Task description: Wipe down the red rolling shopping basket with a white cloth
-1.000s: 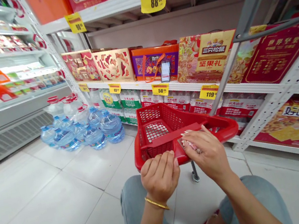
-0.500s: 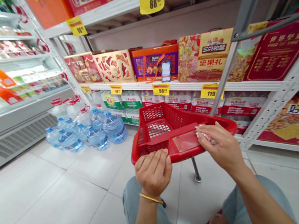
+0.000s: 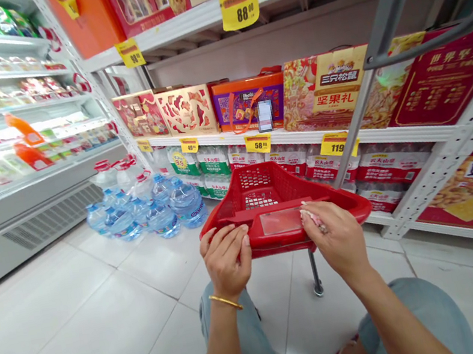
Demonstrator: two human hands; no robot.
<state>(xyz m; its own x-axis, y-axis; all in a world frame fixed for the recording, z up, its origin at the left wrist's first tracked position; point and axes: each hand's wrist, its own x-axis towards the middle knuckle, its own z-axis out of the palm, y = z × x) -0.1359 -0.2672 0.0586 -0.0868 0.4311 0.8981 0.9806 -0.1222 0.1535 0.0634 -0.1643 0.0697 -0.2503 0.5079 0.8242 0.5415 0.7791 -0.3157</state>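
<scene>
A red plastic shopping cart basket with perforated walls stands in front of me, its near edge carrying a handle bar with a clear rectangular panel. At the bar's left part, my left hand has its fingers wrapped over the edge, a gold bangle on its wrist. My right hand is closed at the panel's right end, pinching a crumpled white-and-pink cloth or tissue against the bar. The hand hides most of this wad.
A grey metal pole with a grey handle slants up at right. Shelves hold gift boxes, with packs of bottled water below. Large water jugs stand on the floor at left, near a refrigerated display case.
My hands have shifted slightly left in view, the right one along the panel. The cart's near edge has turned a little more level. The shelves and jugs sit slightly further right and lower.
</scene>
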